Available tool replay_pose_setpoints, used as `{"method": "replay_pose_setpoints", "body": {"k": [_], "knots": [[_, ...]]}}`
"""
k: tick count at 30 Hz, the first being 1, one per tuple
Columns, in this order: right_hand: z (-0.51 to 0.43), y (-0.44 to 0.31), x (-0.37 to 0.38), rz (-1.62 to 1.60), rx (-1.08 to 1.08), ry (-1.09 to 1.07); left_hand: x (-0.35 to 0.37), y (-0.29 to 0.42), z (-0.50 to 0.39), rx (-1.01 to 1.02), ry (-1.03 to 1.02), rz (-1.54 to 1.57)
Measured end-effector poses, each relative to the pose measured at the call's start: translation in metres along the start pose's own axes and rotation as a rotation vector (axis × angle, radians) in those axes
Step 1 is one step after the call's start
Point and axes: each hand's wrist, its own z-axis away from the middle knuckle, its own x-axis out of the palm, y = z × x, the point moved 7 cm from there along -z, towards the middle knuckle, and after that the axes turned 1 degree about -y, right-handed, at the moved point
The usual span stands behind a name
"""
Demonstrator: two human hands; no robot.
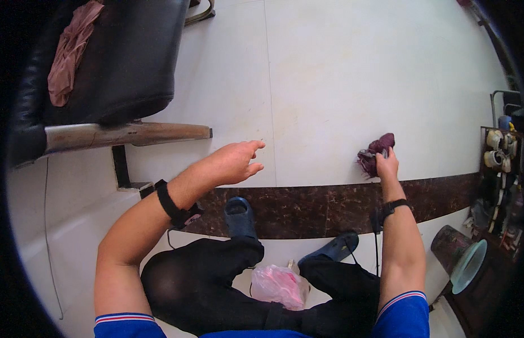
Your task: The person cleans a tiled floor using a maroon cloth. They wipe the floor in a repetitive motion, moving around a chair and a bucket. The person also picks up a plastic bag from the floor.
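Observation:
My right hand is closed on a bunched dark maroon cloth with a frayed edge, held over or on the pale floor; whether it touches the floor I cannot tell. My left hand reaches over the floor near a thin tile seam, with its fingers apart and nothing in it. Each forearm wears a black strap. Below my hands, between my legs, a pink and white plastic bag lies low.
At upper left stands a black padded seat with a wooden armrest and a brownish-pink cloth. A dark marbled floor strip passes my blue clogs. A rack of shoes and a bin are at right.

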Motion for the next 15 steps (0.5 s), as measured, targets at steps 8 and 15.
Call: {"method": "replay_pose_setpoints", "body": {"k": [8, 15], "knots": [[0.051, -0.192, 0.06, 0.228, -0.561, 0.063, 0.004, -0.02, -0.062, -0.065, -0.003, -0.097], [0.187, -0.233, 0.124, 0.139, -0.944, -0.148, -0.012, -0.034, -0.096, -0.037, 0.213, -0.092]]}}
